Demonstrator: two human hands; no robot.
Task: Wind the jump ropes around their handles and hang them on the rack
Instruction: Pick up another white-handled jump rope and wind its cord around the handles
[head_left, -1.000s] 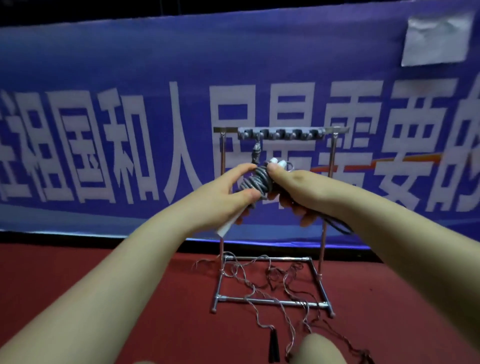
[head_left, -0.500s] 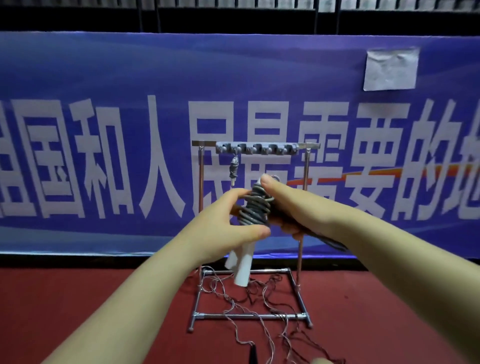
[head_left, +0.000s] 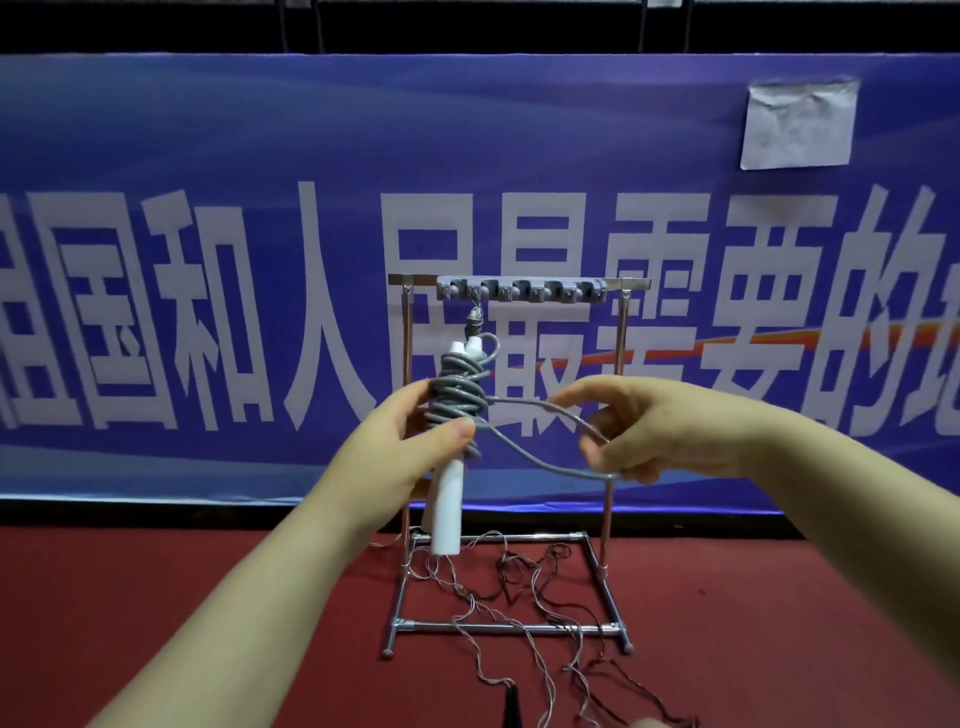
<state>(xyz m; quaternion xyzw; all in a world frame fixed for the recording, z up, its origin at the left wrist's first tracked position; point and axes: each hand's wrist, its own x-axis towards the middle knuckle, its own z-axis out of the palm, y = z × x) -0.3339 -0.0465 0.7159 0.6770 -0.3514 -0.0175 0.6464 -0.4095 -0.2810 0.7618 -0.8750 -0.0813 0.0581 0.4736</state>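
Note:
My left hand (head_left: 410, 441) grips the white handles (head_left: 448, 509) of a jump rope, held upright in front of the rack. Grey rope (head_left: 457, 395) is coiled in several turns around their upper part. My right hand (head_left: 654, 426) pinches a loose loop of that grey rope (head_left: 550, 447), drawn out to the right of the coil. Behind stands the metal rack (head_left: 618, 364), with a grey hook bar (head_left: 519, 289) across its top. A small wound bundle (head_left: 474, 322) hangs from one left hook.
A thin, tangled rope (head_left: 519, 613) lies on the red floor across the rack's base frame, and a black handle tip (head_left: 149, 706) shows at the bottom edge. A blue banner (head_left: 208, 260) with white characters stands close behind the rack.
My right hand has moved away from the coil to the right, pulling out a loop of grey rope. The handles now stand more upright in my left hand.

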